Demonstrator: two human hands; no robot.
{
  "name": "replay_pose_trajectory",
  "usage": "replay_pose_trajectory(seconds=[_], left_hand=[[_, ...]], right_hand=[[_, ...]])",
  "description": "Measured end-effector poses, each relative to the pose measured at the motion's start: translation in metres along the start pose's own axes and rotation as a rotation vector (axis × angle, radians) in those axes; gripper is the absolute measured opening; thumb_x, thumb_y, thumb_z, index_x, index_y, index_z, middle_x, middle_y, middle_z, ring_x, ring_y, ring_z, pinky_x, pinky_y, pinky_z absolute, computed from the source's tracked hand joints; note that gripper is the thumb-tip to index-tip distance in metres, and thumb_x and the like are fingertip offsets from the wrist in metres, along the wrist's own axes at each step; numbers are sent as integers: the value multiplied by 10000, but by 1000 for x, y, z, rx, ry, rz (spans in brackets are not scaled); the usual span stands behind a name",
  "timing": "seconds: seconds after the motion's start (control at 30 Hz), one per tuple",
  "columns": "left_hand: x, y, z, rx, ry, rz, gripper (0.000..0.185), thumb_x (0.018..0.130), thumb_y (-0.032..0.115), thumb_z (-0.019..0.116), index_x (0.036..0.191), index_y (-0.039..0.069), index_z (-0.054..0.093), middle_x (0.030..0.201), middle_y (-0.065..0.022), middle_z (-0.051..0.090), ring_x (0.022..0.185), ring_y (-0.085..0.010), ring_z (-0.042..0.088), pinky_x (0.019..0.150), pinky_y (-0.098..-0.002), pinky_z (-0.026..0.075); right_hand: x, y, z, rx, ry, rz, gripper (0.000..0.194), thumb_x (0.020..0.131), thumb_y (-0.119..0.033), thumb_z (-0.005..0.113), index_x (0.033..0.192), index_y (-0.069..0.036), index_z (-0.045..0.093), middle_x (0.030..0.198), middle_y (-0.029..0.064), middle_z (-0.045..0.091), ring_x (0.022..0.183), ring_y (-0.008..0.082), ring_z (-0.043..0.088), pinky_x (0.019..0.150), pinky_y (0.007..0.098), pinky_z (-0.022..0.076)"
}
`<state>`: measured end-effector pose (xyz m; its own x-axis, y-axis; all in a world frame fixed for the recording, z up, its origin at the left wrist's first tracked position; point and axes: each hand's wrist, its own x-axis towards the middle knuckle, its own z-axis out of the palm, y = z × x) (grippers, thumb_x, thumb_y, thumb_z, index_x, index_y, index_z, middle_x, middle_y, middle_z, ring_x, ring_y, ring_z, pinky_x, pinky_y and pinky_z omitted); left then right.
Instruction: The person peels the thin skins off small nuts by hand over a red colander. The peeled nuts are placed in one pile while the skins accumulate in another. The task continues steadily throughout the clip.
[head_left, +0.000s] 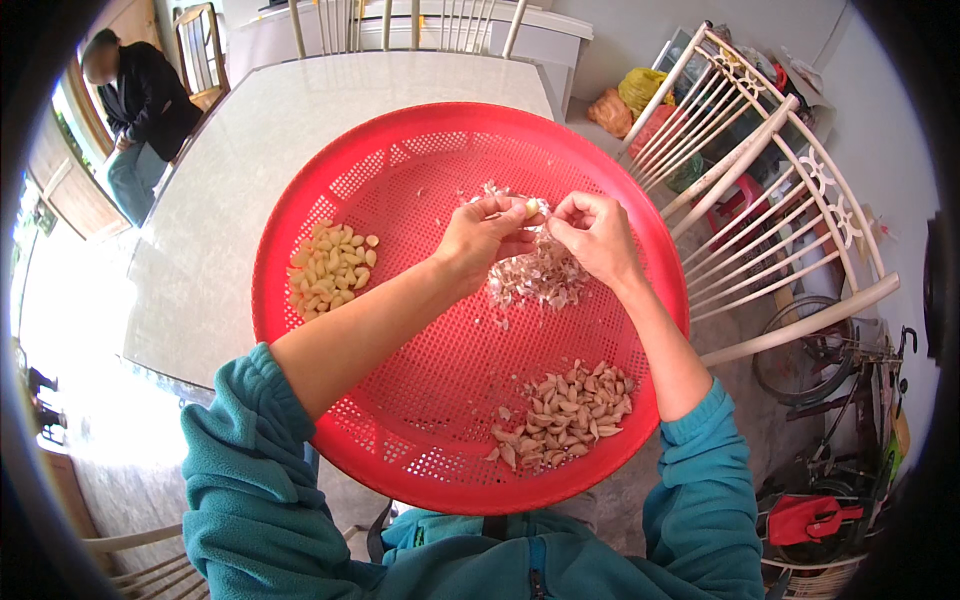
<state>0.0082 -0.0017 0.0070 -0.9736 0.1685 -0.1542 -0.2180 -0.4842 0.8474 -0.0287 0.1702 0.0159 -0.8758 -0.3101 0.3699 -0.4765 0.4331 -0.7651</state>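
A round red plastic sieve basket (420, 360) lies before me, partly over the table. Above its far half, my left hand (487, 236) pinches a pale garlic clove (532, 208) between thumb and fingers. My right hand (596, 232) is close beside it, thumb and forefinger pressed together at a whitish bit of skin near the clove. Beneath both hands is a heap of papery garlic skins (540, 281). Peeled garlic cloves (330, 262) are piled at the basket's left side, partly behind my left forearm. Unpeeled cloves (570, 412) form another pile at the near right.
The pale table (217, 187) extends beyond the basket to the left and far side. White metal chairs (750, 195) stand at the right, with bags (645, 86) behind them. A bicycle (817, 352) is farther right. A person (146, 105) sits at the far left.
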Motion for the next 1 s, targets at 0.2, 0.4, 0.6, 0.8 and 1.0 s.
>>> replay_pose_trajectory(seconds=[0.2, 0.4, 0.6, 0.8, 1.0], left_hand=[[6, -4, -6, 30, -27, 11, 177, 921, 190, 511, 972, 30, 565, 919, -73, 634, 802, -117, 603, 722, -256, 531], [4, -4, -5, 68, -8, 10, 166, 910, 180, 532, 921, 22, 583, 867, -72, 647, 743, -116, 611, 679, -245, 535], [2, -2, -3, 100, -52, 32, 125, 888, 123, 562, 944, 18, 600, 887, -71, 649, 737, -121, 611, 679, -258, 534], [0, 0, 0, 213, 12, 189, 109, 826, 54, 626, 898, -26, 607, 804, -85, 647, 619, -120, 601, 562, -238, 523], [-1, 5, 2, 437, 70, 329, 102, 794, 40, 645, 852, -43, 653, 721, -89, 658, 595, -109, 612, 538, -228, 512]], right_hand=[[2, -1, -1, 34, -1, -86, 127, 719, -88, 659, 833, -32, 662, 730, 39, 638, 590, 71, 549, 543, 228, 433], [-1, -13, 2, 156, -97, -125, 144, 790, -46, 630, 927, -13, 661, 763, 34, 645, 596, 65, 547, 563, 217, 458], [0, -17, -2, 322, -72, 119, 122, 841, -76, 607, 917, 2, 662, 745, 30, 659, 526, 27, 522, 443, 177, 442], [0, -15, -2, 281, -61, 92, 127, 836, -89, 615, 909, 1, 668, 729, 20, 653, 526, 29, 519, 444, 188, 438], [-1, -17, -2, 91, -56, -11, 125, 826, -82, 621, 887, 17, 665, 714, 42, 655, 573, 60, 553, 514, 216, 448]])
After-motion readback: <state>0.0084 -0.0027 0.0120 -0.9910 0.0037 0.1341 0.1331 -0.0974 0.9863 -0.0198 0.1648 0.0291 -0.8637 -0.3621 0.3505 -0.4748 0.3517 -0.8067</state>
